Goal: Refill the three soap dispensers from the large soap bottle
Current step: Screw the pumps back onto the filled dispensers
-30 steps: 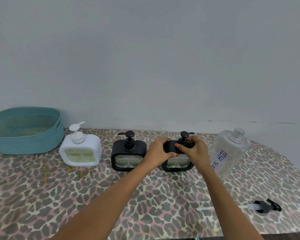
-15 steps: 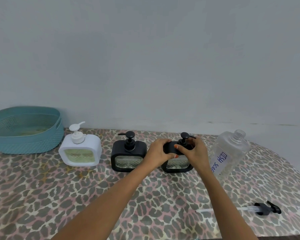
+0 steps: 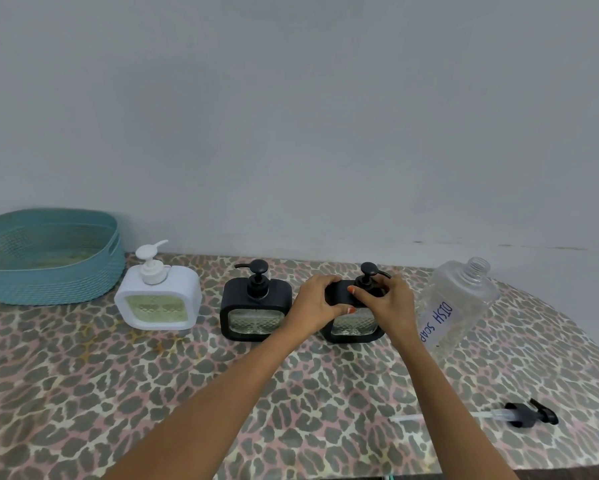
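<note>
My one camera, worn on the person's head, looks forward and slightly down from the near edge of the tabletop [image 3: 83, 393] toward its far edge and the wall [image 3: 291, 116] behind. It sits close. Both arms enter from the bottom of the frame, and the left hand [image 3: 317, 304] and right hand [image 3: 391, 306] meet near centre. The wide lens bows the tabletop's right edge.

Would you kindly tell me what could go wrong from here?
The uncapped large soap bottle stands close beside the right hand; a twist at the right black dispenser could knock it over. The loose pump lies near the edge of the table by the right forearm and might be swept off.
</note>
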The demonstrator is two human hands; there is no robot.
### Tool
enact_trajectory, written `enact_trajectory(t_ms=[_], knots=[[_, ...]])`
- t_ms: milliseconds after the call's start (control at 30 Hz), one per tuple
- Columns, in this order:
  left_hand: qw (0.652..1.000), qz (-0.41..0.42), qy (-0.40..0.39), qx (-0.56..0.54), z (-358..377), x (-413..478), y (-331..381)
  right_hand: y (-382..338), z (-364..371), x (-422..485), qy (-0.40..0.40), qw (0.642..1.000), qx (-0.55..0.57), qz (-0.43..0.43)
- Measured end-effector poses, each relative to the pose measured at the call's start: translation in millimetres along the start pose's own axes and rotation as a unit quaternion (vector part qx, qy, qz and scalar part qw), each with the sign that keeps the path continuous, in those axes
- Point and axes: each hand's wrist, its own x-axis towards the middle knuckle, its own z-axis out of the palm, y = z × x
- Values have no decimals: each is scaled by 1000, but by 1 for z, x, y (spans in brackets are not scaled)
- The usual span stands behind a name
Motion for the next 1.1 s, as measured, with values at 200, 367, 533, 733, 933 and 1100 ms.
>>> enact_trajectory(t_ms=[200,367,533,733,933,1100], knots=[[1000,-8,-7,-9,-2,-5,6,-2,0,-6,14,999,-46,-25],[1000,-4,-10,-12,-4,-11,14,-7,-6,-15,23,999,-27,-35],[999,3,-28,-20,-10,-24,17,-7,-10,-29,54,998,0,-33],[999,5,-31,-37,-26,-51,10,-8,-6,-52,74,996,26,-31],[999,27,8,-30,-59,-84,-5,-31,8,-75,30,997,22,-61],[997,20,63,-38,-97,-113,-25,-58,34,-97,-26,996,47,-71]])
